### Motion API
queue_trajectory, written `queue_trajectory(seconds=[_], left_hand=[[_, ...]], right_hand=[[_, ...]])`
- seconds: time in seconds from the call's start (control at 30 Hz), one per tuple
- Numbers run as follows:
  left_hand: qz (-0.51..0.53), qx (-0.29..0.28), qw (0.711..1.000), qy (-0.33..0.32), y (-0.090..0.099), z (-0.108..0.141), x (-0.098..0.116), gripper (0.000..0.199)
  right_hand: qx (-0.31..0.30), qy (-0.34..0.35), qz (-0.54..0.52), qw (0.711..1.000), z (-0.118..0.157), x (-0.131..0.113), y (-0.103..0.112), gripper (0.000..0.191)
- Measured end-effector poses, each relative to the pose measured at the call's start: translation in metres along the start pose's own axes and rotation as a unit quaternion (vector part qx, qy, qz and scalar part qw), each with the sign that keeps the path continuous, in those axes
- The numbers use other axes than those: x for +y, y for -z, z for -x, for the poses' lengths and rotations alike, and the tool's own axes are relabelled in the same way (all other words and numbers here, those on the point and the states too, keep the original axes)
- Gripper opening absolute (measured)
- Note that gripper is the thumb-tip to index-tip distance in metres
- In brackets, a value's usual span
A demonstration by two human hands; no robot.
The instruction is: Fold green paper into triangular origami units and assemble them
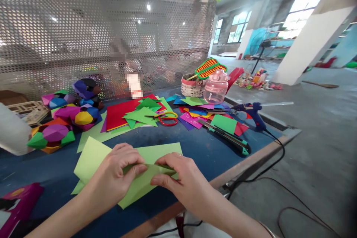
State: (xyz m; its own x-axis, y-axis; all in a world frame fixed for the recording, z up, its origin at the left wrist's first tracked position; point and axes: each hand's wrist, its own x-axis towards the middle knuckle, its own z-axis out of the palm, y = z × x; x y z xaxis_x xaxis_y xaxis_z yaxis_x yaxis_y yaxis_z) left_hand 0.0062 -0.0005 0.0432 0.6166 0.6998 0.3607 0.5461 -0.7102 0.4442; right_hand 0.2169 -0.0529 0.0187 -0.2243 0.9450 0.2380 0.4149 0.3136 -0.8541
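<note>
Light-green paper (136,191) lies on the blue table (208,158), near its front edge, under both hands. Left hand (121,171): thumb and index finger pinch the paper at a raised fold. Right hand (182,176): thumb and fingers pinch the same fold, just beside the left fingertips. Pale green sheeting (90,160) extends at left; cannot tell whether joined. Beyond: scissors (159,117) touching green cut pieces (141,116). Right of these: utility knife (227,136), glue gun (254,114).
</note>
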Motion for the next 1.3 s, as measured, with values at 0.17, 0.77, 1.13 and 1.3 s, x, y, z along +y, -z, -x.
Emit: queue_trajectory(seconds=[0.17,0.77,1.13,1.3], left_hand=[[-0.013,-0.004,1.000,-0.011,-0.001,0.001,0.000,0.028],[0.003,-0.007,1.000,0.001,0.001,-0.001,-0.001,0.028],[-0.017,-0.002,1.000,-0.005,-0.002,0.000,-0.001,0.026],[-0.009,-0.009,1.000,-0.021,-0.004,0.001,0.002,0.024]], right_hand=[[-0.014,-0.020,0.006,1.000,-0.005,0.001,0.000,0.027],[-0.029,-0.116,-0.219,0.968,-0.004,0.025,0.004,0.020],[-0.040,-0.023,-0.018,0.999,-0.004,0.007,0.008,0.024],[-0.024,0.091,0.185,0.978,-0.009,0.002,-0.003,0.034]])
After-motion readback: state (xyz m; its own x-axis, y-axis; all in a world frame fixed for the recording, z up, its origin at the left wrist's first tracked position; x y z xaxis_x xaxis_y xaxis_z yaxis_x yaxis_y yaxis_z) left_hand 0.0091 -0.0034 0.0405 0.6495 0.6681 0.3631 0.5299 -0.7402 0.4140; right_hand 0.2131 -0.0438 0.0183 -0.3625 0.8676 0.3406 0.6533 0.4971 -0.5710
